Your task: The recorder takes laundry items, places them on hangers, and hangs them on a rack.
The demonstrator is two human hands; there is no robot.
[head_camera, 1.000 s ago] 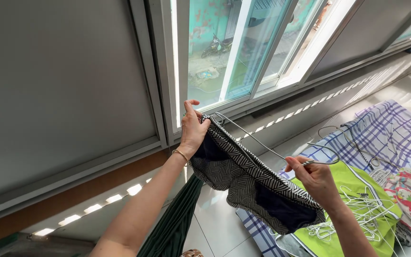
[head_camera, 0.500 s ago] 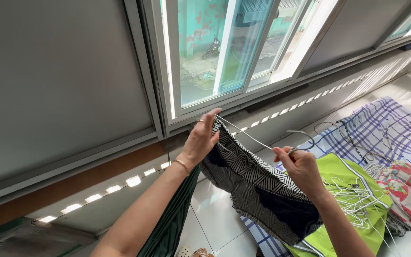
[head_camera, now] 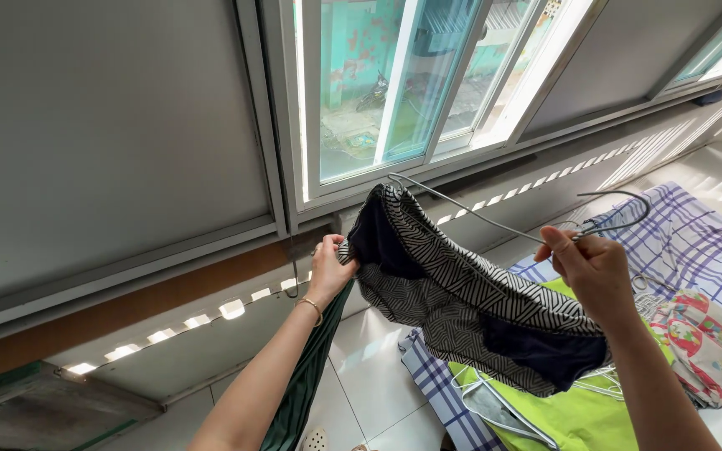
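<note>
Below window (head_camera: 378, 92): hands stretch garment (head_camera: 461, 309) over hanger (head_camera: 495, 219).

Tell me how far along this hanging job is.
Partly done: the wire hanger already runs inside the black-and-white patterned garment, one end poking out at the top. In hand: the left hand grips the fabric edge while the right hand holds the hanger near its hook. Left: spare hangers and clothes on the green cloth remain below.
</note>
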